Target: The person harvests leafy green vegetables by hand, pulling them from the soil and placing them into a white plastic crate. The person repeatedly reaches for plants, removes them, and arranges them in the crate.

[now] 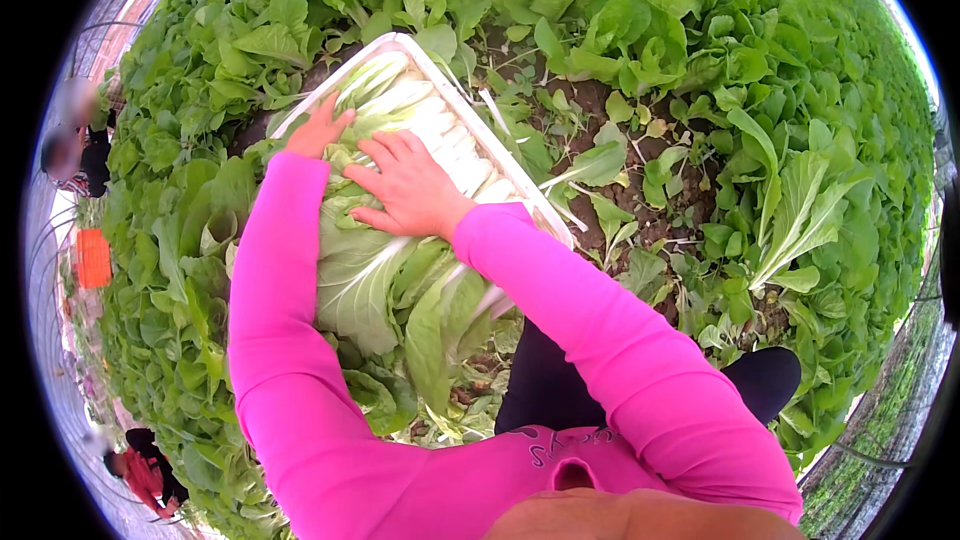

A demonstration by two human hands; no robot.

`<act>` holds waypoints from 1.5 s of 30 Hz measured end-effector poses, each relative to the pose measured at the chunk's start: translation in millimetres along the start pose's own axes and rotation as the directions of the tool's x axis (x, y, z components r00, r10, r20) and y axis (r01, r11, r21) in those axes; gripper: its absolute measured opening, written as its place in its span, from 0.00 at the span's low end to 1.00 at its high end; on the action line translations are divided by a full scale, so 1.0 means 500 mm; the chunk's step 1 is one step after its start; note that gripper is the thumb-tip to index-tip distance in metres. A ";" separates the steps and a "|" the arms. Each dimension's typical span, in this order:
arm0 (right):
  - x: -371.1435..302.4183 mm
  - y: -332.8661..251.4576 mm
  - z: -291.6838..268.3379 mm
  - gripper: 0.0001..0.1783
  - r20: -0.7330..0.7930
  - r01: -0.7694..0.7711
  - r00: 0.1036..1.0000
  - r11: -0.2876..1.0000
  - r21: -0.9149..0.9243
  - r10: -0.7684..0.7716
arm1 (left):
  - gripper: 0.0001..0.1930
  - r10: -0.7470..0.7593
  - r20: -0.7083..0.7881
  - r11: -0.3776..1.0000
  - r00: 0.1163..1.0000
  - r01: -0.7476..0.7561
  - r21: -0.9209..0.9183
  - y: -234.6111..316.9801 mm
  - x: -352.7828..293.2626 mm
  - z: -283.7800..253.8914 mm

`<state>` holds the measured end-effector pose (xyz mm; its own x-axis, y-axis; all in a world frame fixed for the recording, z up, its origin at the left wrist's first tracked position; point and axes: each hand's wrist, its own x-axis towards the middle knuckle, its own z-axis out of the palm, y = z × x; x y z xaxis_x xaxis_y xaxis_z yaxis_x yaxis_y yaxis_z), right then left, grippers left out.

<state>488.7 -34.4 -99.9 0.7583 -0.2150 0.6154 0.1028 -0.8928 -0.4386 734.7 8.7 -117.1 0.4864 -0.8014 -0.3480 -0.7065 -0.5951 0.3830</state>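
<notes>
A white rectangular crate (510, 166) is packed with leafy greens (430, 118), their pale stalks lined up toward its right side. Their broad leaves spill over the crate's near side and hide that rim. My right hand (415, 188) lies flat on the greens, palm down with fingers spread. By the crate's left rim, my left hand (318, 128) rests on the leaves with its thumb held apart from the fingers. Neither hand is wrapped around anything, though some left fingertips are partly hidden.
Dense growing greens (640, 10) surround the crate. Brown soil (660, 155) with loose leaves lies to its right, and a larger leafy plant (800, 225) leans farther right. At the left edge are an orange container (93, 258) and two other people, one in red and black (145, 475).
</notes>
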 end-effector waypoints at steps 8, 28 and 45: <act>0.008 0.009 0.008 0.27 0.003 0.006 1.000 1.000 -0.003 -0.006 | 0.39 -0.023 0.032 0.967 0.999 0.014 0.255 0.119 -0.045 -0.128; 0.016 -0.005 0.018 0.27 0.100 0.065 0.993 0.992 -0.103 -0.055 | 0.29 -0.348 -0.364 0.846 0.864 0.123 -0.518 -0.342 -0.355 -0.150; 0.021 -0.019 0.015 0.27 0.100 0.042 0.994 0.997 -0.058 -0.037 | 0.15 -0.065 -0.637 0.843 0.768 0.384 0.377 -0.346 -0.331 0.007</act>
<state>500.6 -25.1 -94.3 0.8144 -0.1418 0.5627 0.0975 -0.9225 -0.3735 774.6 244.5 -128.6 0.7472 -0.6149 0.2523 -0.6024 -0.7869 -0.1337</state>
